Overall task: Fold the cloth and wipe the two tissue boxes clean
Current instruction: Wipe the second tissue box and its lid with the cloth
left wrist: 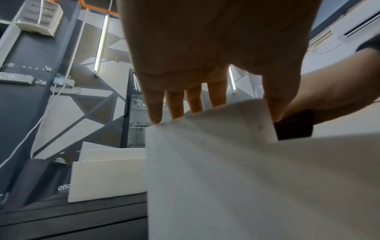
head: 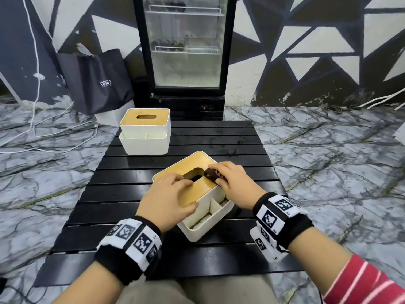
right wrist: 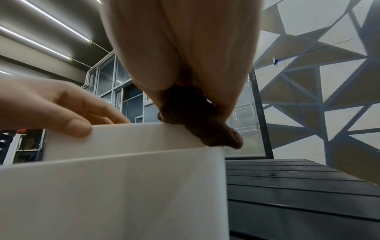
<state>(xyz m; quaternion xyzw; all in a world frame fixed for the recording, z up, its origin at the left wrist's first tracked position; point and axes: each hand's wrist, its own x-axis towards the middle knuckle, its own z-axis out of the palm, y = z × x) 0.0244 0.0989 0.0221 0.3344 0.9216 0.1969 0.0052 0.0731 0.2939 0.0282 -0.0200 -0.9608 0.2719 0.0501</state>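
The near tissue box [head: 198, 227] is white with a wooden lid [head: 197, 189] and sits at the middle of the black slatted table [head: 109, 189]. My left hand [head: 168, 194] lies over the lid's left part, fingers on top and thumb against the white side [left wrist: 205, 162]. A folded dark brown cloth [head: 213, 174] is gripped by my right hand [head: 232, 183] and pressed onto the lid beside the slot; it shows as a dark wad [right wrist: 197, 120] at the box's upper edge [right wrist: 123, 134]. A second white tissue box [head: 145, 133] stands at the table's far left.
A black glass-door fridge [head: 186, 51] stands behind the table, with a dark paper bag [head: 98, 82] to its left. White cables [head: 37, 132] trail over the marble floor on the left. The table's right half is bare slats [right wrist: 287, 178].
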